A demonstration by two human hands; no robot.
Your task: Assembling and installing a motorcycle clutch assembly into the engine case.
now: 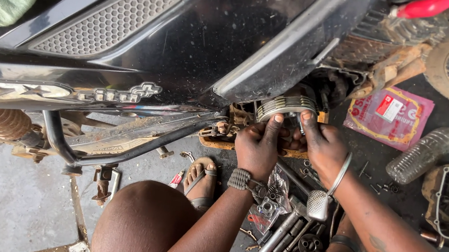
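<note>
While our left hand (258,146) and right hand (322,144) pinch its rim together, we list one round grey stacked-plate metal clutch pack (285,108), seated under the black motorcycle body (188,44). Judged heavy, stiff, oily; hold by outer edge.

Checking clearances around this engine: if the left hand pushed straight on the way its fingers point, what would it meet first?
Probably the round stack of ribbed metal clutch plates: the left hand points up at it, thumb tip already at its lower edge. Depth is unclear.
</note>
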